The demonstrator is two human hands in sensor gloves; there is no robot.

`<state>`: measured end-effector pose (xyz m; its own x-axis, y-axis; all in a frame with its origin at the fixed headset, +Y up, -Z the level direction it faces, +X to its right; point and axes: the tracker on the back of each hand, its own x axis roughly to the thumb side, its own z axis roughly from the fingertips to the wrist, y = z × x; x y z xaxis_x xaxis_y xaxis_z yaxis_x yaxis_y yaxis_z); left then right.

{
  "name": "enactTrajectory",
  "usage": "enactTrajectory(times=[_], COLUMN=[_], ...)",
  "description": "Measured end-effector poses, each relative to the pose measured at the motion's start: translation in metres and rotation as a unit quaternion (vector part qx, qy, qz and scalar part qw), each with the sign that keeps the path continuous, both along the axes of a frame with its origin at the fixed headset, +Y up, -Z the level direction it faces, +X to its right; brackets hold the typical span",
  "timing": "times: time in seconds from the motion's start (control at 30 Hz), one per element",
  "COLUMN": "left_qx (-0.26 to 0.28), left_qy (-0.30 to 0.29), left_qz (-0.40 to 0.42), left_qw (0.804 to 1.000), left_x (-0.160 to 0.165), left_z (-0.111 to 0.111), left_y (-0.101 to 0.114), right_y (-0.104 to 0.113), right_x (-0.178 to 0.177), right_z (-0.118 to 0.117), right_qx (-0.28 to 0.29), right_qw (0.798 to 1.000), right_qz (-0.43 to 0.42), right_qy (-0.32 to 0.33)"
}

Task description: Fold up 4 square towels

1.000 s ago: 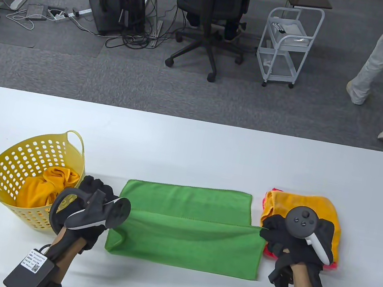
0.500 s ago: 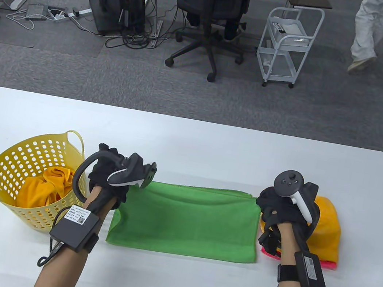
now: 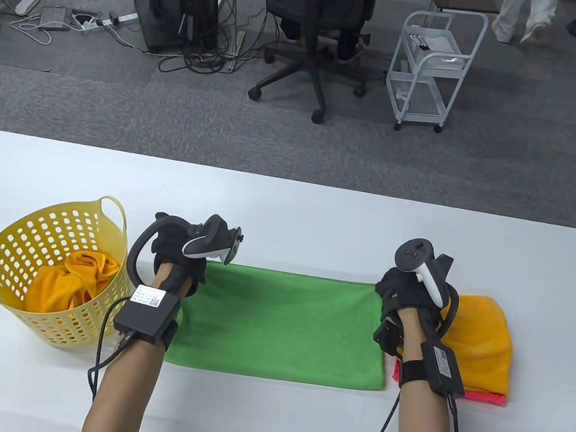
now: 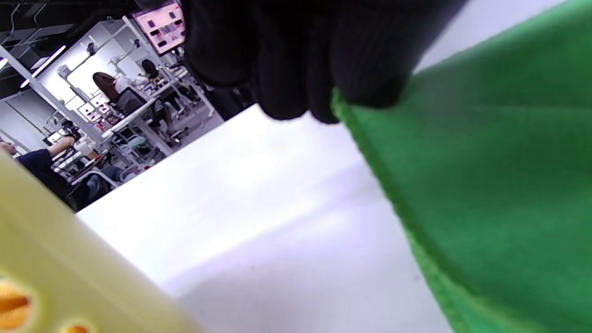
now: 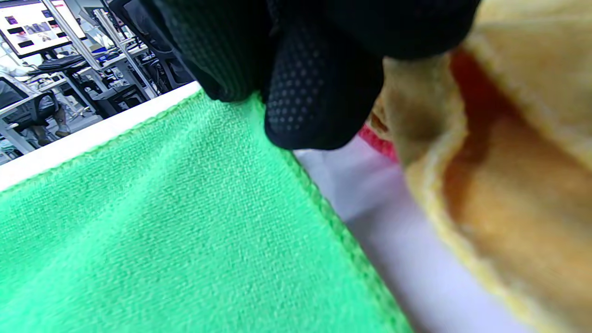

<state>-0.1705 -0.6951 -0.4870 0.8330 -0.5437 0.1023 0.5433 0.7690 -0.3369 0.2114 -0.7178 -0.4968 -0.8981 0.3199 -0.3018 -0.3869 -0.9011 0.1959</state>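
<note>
Currently the green towel lies folded in half mid-table; left hand and right hand each pinch a far corner. Soft, light, limp microfiber, probably grippy; best held at corners or hem.

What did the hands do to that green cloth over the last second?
Both hands, left hand and right hand, carried the near edge of the green towel away from the person onto its far edge, folding it in half; they still pinch the far corners. The yellow basket and folded orange towel stayed put.
</note>
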Motion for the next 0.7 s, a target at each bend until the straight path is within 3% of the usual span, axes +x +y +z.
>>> enactTrajectory(times=[0.13,0.23,0.37,0.47,0.6,0.7], left_qx=[0.014,0.027,0.049,0.079,0.101,0.086], left_qy=[0.003,-0.021,-0.045,-0.059,-0.060,-0.057], left_qz=[-0.002,0.045,0.087,0.157,0.240,0.270], left_qw=[1.000,0.998,0.994,0.983,0.964,0.957], left_x=[0.001,0.007,0.011,0.009,0.007,0.006], left_z=[0.004,0.019,0.049,0.085,0.131,0.154], left_y=[0.003,0.019,0.042,0.052,0.039,0.022], right_y=[0.002,0.012,0.022,0.021,0.007,-0.003], right_x=[-0.001,0.000,-0.001,-0.005,-0.013,-0.020], right_z=[0.005,0.013,0.029,0.044,0.057,0.061], right_qx=[0.009,-0.005,-0.025,-0.033,-0.068,-0.064], right_qw=[0.999,0.999,0.999,0.999,0.998,0.997], right_qz=[0.026,0.030,0.028,0.009,0.002,0.042], right_qy=[-0.020,-0.014,0.002,0.004,-0.006,-0.023])
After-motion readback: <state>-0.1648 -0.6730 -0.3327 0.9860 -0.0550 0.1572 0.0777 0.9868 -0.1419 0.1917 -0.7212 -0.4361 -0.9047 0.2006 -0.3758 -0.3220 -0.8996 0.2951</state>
